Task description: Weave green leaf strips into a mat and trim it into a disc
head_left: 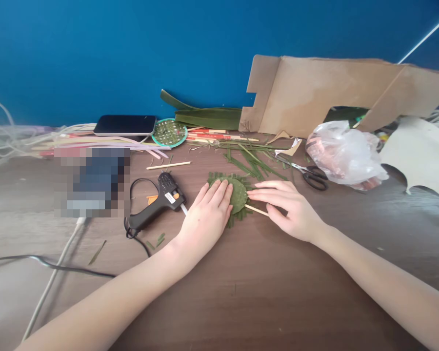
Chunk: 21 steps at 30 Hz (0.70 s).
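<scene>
A round green leaf disc with a fringe of cut leaf strips lies on the table, and a thin wooden stick juts out from its lower right side. My left hand rests flat over the disc's left part, fingers stretched and side by side, covering that part. At the right edge, the fingertips of my right hand touch the disc. Its fingers are extended, with the thumb apart and close to the stick's outer end. A black hot glue gun lies left of my left hand.
Behind the disc are leaf strips, black-handled scissors and a plastic bag. Cardboard leans on the blue wall. A phone and a teal-rimmed round piece lie at the back left. Cables cross the left side.
</scene>
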{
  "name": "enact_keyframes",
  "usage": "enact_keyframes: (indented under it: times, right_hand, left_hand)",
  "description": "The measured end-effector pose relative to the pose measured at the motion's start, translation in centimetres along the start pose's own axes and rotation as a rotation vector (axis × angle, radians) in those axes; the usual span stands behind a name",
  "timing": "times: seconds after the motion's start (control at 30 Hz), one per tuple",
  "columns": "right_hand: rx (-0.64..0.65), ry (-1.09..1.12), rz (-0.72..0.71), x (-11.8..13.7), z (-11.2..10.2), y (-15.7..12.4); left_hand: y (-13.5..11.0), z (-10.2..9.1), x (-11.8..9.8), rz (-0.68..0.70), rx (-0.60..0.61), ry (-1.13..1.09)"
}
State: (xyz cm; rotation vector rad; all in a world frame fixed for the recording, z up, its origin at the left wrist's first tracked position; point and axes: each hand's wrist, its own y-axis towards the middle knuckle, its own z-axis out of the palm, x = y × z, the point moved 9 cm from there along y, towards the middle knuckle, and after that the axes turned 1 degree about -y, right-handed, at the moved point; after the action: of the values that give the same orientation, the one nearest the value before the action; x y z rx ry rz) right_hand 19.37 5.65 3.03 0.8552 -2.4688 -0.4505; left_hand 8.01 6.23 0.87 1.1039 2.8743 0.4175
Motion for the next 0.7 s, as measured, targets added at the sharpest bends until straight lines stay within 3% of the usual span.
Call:
enact_keyframes:
  times: [0.47,0.7]
  right_hand:
    - [0.013,0.021,0.015,-0.11,0.08,-0.03]
    - [-0.041,-0.001,0.011,-0.05,-0.56,-0.04]
  left_hand:
    - [0.01,0.06,0.05,-0.002,0.001,-0.016]
    - [0.03,-0.02,0.05,-0.007,0.006,-0.017]
